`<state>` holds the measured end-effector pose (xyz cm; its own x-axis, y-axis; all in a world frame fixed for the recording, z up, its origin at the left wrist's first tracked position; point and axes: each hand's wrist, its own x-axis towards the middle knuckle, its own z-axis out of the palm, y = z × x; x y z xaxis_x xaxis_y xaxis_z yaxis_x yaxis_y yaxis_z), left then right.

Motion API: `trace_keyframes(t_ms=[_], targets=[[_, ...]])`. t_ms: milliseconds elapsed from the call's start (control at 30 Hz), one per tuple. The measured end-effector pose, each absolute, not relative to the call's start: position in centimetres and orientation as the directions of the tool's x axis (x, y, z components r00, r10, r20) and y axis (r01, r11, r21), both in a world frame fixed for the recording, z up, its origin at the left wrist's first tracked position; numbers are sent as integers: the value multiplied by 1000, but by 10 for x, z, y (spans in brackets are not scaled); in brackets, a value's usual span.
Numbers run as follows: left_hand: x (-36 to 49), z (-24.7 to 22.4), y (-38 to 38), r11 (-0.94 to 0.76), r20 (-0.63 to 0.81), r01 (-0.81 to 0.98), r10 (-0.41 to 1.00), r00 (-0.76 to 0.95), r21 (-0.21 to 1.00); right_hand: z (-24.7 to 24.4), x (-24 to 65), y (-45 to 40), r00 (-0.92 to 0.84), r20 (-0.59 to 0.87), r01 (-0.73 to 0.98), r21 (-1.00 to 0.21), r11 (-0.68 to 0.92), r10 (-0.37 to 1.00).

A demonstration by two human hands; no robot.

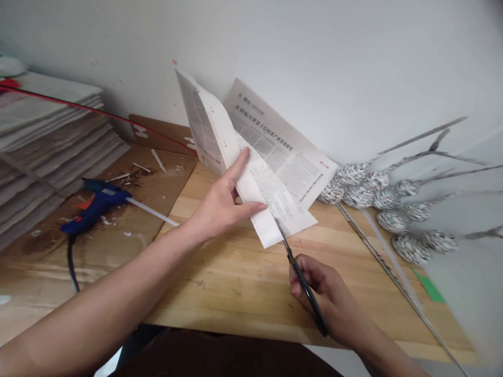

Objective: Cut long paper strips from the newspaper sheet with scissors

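The left hand (220, 207) pinches a folded newspaper (271, 186) over the wooden table's (231, 293) middle. Apart from it, nearer and to the right, the right hand (324, 293) grips black scissors (302, 285), blades at the paper's near edge.

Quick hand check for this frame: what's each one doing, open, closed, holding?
Left hand: closed on the folded newspaper, some fingers hidden.
Right hand: closed around the scissors, blades at the paper.
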<state>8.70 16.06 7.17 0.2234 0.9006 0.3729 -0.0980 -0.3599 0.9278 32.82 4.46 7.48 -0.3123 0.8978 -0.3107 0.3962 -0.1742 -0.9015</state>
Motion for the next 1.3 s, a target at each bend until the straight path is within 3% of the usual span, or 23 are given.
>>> trace_keyframes(t_ms=[200, 533, 900, 1300], targets=[[87, 72, 161, -354, 369, -105, 899, 235, 929, 75, 329, 46, -305, -333, 402, -894, -196, 892], [89, 75, 156, -329, 353, -130, 886, 302, 935, 65, 325, 51, -370, -349, 247, -930, -271, 861], [90, 75, 154, -325, 371, -188, 872, 319, 927, 70, 321, 62, -394, -289, 233, -950, -210, 872], [90, 75, 155, -344, 378, -160, 874, 306, 925, 70, 319, 59, -315, -354, 200, -932, -303, 881]])
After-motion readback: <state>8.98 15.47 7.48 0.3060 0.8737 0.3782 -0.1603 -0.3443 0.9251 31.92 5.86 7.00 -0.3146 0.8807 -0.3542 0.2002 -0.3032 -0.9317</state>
